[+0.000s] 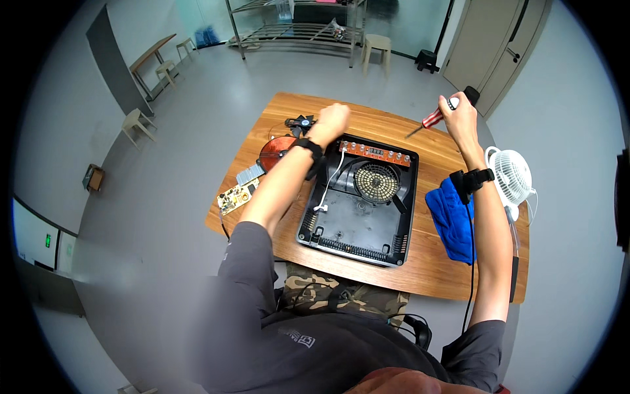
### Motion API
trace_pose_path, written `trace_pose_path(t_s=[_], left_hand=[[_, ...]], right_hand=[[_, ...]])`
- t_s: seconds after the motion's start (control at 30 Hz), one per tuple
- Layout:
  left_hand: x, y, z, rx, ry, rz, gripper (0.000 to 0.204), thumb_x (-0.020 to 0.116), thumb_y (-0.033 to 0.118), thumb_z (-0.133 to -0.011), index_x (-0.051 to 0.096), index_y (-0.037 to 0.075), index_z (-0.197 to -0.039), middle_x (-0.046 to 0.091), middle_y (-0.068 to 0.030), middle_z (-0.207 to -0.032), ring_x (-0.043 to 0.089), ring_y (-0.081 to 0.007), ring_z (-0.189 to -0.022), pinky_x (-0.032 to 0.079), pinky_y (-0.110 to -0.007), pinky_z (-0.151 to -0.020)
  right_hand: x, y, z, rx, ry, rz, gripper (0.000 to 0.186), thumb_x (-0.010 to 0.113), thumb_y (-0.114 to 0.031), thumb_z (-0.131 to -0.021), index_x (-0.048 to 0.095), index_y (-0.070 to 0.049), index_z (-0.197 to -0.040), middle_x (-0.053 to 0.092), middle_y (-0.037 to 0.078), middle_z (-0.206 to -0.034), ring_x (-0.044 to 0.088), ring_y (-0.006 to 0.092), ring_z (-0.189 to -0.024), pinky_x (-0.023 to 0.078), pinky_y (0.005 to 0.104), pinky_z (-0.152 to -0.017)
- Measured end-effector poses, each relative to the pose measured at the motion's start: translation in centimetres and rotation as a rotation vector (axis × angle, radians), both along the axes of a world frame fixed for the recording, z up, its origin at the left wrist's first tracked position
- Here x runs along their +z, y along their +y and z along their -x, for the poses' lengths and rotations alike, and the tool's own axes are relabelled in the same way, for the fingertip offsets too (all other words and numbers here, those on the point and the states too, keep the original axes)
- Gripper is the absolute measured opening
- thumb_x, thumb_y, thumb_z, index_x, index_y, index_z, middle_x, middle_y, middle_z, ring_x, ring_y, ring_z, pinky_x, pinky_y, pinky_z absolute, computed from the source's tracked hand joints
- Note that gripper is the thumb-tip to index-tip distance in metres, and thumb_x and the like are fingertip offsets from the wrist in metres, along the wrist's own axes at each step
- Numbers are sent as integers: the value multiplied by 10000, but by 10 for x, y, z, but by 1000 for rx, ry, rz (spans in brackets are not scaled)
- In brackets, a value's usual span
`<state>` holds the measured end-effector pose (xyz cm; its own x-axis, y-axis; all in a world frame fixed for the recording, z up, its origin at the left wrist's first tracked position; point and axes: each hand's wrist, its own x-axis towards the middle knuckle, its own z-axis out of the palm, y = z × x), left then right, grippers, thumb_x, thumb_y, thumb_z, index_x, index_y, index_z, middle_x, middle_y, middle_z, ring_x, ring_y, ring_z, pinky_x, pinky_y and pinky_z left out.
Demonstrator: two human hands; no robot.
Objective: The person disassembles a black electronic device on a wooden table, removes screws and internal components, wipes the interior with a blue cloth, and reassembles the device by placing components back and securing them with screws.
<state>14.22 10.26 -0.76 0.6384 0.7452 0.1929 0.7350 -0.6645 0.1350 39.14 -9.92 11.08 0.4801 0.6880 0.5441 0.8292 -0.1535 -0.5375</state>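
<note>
Screwdriver (433, 118), red-handled with a thin dark shaft, is held in the right hand (459, 111) just beyond the far right corner of the opened black cooker housing (361, 200), its tip slanting down toward the wooden table (426, 262). The right fingers are curled tight around the handle in a closed fist. The left hand (331, 121) hovers past the housing's far left corner, close to a small black fan (300, 122); its fingers look loosely bunched, but whether they pinch anything cannot be told. Inside the housing, an orange circuit strip (377, 153) runs along the far edge, a round vent grille (375, 180) sits below it, and a white wire (331, 184) trails down the left side. Left of the housing lie a copper coil disc (274, 150), a finned heat sink (250, 174) and a green circuit board (235, 195). Right of the housing sit a blue cloth (453, 220) and a white desk fan (513, 174).
</note>
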Motion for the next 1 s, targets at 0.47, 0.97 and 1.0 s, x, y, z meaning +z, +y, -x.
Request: trace_pose_path(t_s=[0.47, 0.97, 1.0], left_hand=[[-66, 20, 63, -40, 225, 150, 232, 724, 125, -829, 748, -1, -1022, 718, -239, -1114, 699, -373, -1071, 574, -444, -894], [-13, -49, 11, -429, 8, 120, 385, 773, 169, -785, 703, 74, -1151, 672, -140, -1149, 631, -354, -1137, 521, -448, -983], [-11, -56, 5, -437, 59, 146, 411, 796, 175, -765, 704, 78, -1153, 673, -137, -1148, 629, -352, -1144, 521, -449, -983]], right_hand=[[-111, -53, -56, -36, -100, 821, 494, 754, -381, -777, 713, 86, -932, 712, 316, -963, 716, 421, -958, 569, 461, -846], [-189, -58, -26, -46, -33, 857, 598, 659, -394, -894, 539, 89, -1224, 680, 330, -1116, 666, 456, -1064, 543, 488, -923], [-196, -59, -25, -60, -34, 846, 591, 650, -399, -895, 541, 83, -1218, 678, 330, -1124, 666, 454, -1071, 542, 491, -929]])
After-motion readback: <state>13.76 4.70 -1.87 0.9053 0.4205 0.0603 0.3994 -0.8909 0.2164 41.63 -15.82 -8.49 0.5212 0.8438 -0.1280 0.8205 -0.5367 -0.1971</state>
